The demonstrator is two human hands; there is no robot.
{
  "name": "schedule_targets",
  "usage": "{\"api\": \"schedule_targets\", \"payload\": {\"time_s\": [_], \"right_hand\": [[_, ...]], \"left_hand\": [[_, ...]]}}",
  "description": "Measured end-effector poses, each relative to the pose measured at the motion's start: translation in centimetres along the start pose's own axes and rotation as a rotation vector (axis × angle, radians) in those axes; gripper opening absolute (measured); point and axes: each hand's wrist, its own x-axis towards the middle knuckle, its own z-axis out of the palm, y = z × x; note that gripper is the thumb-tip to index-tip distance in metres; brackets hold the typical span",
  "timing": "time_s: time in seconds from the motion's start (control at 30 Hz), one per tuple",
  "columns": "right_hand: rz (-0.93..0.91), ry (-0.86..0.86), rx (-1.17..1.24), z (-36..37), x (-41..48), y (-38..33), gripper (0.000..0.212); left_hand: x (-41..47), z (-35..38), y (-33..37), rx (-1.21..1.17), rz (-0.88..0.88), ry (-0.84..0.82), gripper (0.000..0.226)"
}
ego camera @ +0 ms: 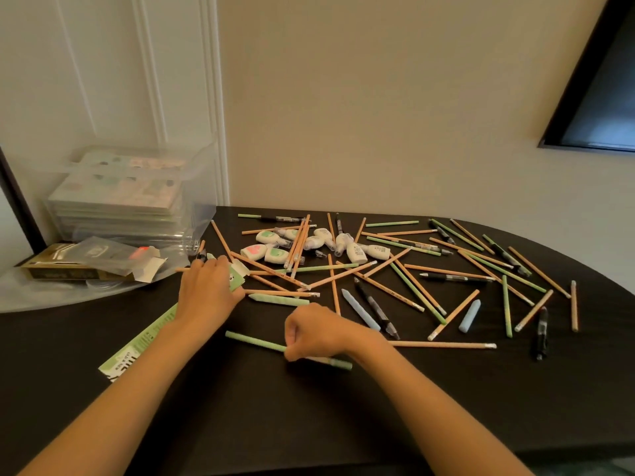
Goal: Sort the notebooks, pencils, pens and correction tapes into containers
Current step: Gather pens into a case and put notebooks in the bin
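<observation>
Half the tabletop (257,417) open; left hand (208,290) holds box (151,334), right hand (316,333) pencil (254,340).

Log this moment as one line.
left hand on green carton | right hand pinches green pencil | notebooks in clear bin | correction tapes, pencils, pens loose on table
</observation>
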Motion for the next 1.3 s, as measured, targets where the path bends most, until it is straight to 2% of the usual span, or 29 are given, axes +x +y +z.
{"api": "schedule_targets", "payload": {"time_s": [0.1, 0.2, 0.3, 0.5, 0.6, 0.73, 0.93, 1.07, 1.17, 1.23, 1.3], "right_hand": [[0.025, 0.071, 0.127, -1.0, -1.0, 0.9, 0.012], [0.034, 0.281, 0.277, -2.1, -1.7, 2.2, 0.01], [-0.026, 0.425, 0.265, -2.8, -1.6, 2.8, 0.014], [-0.066, 0.371, 0.17, -3.4, -0.5, 2.3, 0.023], [-0.072, 0.428, 0.194, -4.5, -0.1, 1.8, 0.022], [-0.043, 0.476, 0.227, -5.9, -0.1, 1.7, 0.02], [-0.012, 0.525, 0.241, -6.3, 0.4, 2.2, 0.022], [-0.044, 0.421, 0.135, -6.4, 1.2, 1.5, 0.023], [-0.079, 0.33, -0.015, -6.6, 2.1, 0.5, 0.032], [-0.069, 0.366, -0.096, -6.8, 2.7, 0.3, 0.035], [-0.045, 0.498, -0.155, -6.8, 3.3, 0.5, 0.026]], "left_hand": [[-0.1, -0.4, -0.3, 0.036, -0.013, -0.014, 0.06], [0.1, -0.6, -0.4, 0.056, -0.04, -0.066, 0.055], [0.5, -0.8, 0.0, 0.007, -0.029, -0.109, 0.051], [0.8, -0.8, 0.3, -0.188, 0.131, -0.156, 0.063], [0.8, -1.1, 0.1, -0.232, 0.192, -0.164, 0.064], [1.5, -1.5, -0.3, -0.274, 0.142, -0.107, 0.064], [1.8, -1.7, -0.4, -0.288, 0.074, -0.128, 0.065], [1.7, -2.1, 0.0, -0.308, 0.197, -0.159, 0.066], [1.4, -2.6, 0.9, -0.299, 0.286, -0.195, 0.058], [1.2, -2.9, 1.2, -0.299, 0.297, -0.196, 0.058], [1.3, -3.1, 1.1, -0.314, 0.29, -0.201, 0.058]]}}
